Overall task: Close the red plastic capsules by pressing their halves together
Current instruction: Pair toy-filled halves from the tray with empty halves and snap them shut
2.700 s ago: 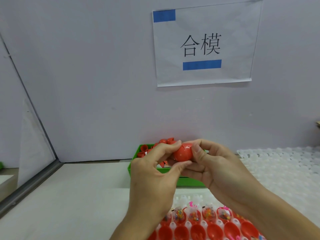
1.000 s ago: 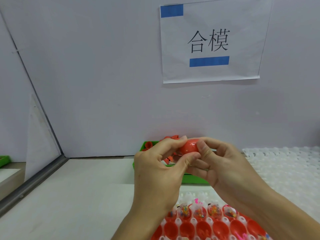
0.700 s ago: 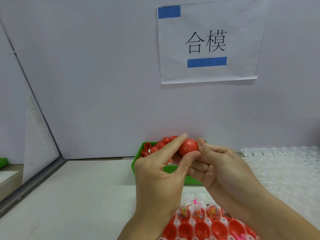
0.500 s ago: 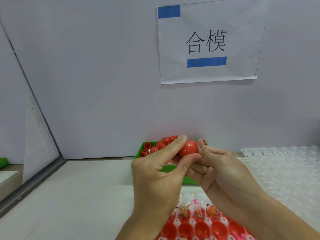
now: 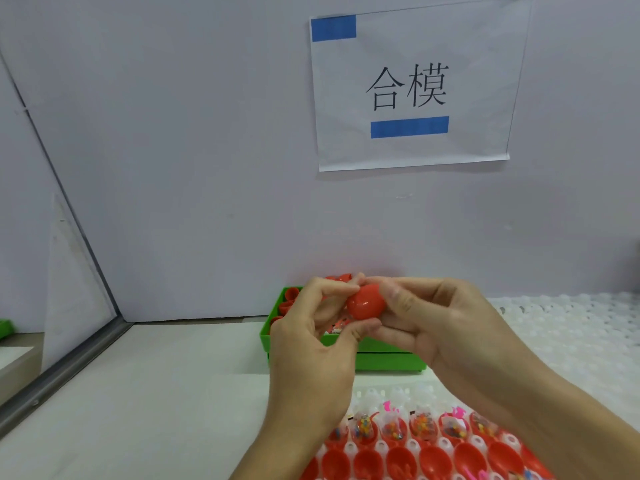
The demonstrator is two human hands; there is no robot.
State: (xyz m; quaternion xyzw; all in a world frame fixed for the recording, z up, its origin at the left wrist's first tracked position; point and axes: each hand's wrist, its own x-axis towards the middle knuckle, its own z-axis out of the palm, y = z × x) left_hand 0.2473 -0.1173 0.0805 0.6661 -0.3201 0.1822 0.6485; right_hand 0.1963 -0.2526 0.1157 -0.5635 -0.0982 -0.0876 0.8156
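Pinching a red capsule [image 5: 366, 302] from both sides, the left hand [image 5: 311, 355] and right hand [image 5: 446, 327] hold it in the lower middle of the frame, above a green bin [image 5: 381, 358] of loose red halves [image 5: 289, 301]. Left thumb and fingers curl round its left side; right fingers clamp its right side. Whether its 2 halves are fully seated cannot be told. At the bottom edge, a white tray [image 5: 374, 396] carries open red halves [image 5: 426, 459], some holding small bagged toys [image 5: 391, 427]. A paper sign [image 5: 412, 88] hangs upper right on the wall.
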